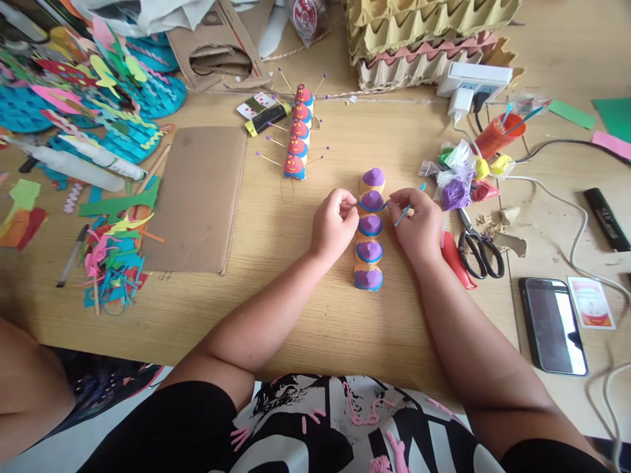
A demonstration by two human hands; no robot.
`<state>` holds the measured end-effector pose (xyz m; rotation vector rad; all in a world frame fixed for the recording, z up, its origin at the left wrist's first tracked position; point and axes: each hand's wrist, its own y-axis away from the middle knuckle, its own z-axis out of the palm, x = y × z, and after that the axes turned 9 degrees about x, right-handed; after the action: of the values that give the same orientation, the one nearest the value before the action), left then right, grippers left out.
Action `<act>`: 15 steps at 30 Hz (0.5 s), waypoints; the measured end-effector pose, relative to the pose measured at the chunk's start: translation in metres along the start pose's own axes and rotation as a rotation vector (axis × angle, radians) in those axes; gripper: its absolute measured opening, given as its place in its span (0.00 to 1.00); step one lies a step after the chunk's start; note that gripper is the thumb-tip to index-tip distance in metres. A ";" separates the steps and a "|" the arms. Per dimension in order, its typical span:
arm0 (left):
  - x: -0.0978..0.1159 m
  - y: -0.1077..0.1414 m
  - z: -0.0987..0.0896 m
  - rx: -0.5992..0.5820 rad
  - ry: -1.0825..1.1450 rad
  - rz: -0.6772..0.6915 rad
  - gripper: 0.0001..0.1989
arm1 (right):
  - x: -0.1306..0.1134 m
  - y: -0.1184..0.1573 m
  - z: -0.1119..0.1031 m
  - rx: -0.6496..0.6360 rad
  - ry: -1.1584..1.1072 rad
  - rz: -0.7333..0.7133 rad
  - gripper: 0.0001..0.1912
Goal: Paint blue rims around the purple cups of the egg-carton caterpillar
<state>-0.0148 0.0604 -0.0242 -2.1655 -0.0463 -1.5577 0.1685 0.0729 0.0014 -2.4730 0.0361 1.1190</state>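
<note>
While purple-topped strip (369, 252) runs lengthwise away from wearer, left hand (335, 225) and right hand (418, 223) flank it, pinched; right holds blue stick (403, 215), left's catch unclear

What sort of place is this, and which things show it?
Probably a craft workspace, judging by the black-handled metal scissors, stacked yellow and pink cardboard egg trays, and bumpy purple-topped strip.

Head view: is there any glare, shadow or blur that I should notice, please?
Head view: a bright reflection covers part of the phone screen; head view, lower right: the white cable casts a soft shadow; head view, centre: the left hand and right hand show no strong motion blur.
</note>
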 end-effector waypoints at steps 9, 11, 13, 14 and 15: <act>-0.003 -0.002 0.000 -0.063 -0.032 0.003 0.13 | -0.001 0.001 0.001 -0.008 0.001 0.010 0.06; -0.003 -0.002 0.000 -0.072 -0.031 0.005 0.13 | 0.000 0.001 0.001 -0.014 0.002 0.010 0.07; -0.004 -0.002 0.000 -0.069 -0.027 0.004 0.12 | 0.001 0.001 0.002 -0.018 0.002 0.009 0.07; -0.004 -0.002 0.000 -0.065 -0.019 0.007 0.12 | 0.001 0.001 0.002 -0.019 0.000 0.009 0.07; -0.005 -0.002 0.001 -0.061 -0.009 0.014 0.12 | 0.002 0.001 0.002 -0.018 -0.004 0.009 0.07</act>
<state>-0.0165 0.0636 -0.0278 -2.2154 0.0132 -1.5607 0.1679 0.0732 -0.0012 -2.4888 0.0362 1.1332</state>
